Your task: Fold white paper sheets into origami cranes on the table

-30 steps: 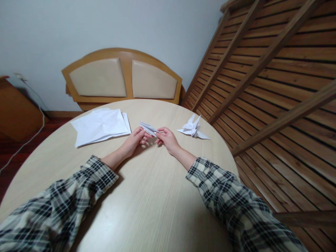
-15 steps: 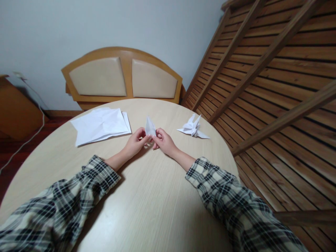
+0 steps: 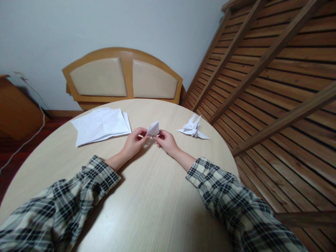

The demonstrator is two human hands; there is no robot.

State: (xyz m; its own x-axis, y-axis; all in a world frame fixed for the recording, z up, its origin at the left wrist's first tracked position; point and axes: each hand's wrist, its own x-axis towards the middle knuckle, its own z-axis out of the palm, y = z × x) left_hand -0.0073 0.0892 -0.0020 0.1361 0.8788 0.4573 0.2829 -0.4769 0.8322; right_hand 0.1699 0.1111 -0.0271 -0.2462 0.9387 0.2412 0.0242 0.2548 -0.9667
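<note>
A small folded white paper piece [image 3: 153, 130] is held just above the round pale wooden table [image 3: 147, 196], near its middle. My left hand [image 3: 134, 141] pinches its left lower edge with thumb and fingers. My right hand [image 3: 166, 140] pinches its right lower edge, fingers curled. The two hands nearly touch each other. Both forearms in checked sleeves rest on the table.
A stack of creased white paper sheets [image 3: 101, 125] lies to the left of my hands. A finished white paper crane [image 3: 193, 128] sits to the right. A wooden chair with padded back [image 3: 122, 77] stands behind the table. A slatted wooden frame [image 3: 267, 70] leans at the right.
The folded paper was turned in my fingers: from lying long and flat, to standing upright, to tilted with its tip toward the right. My hands stayed in about the same spot.
</note>
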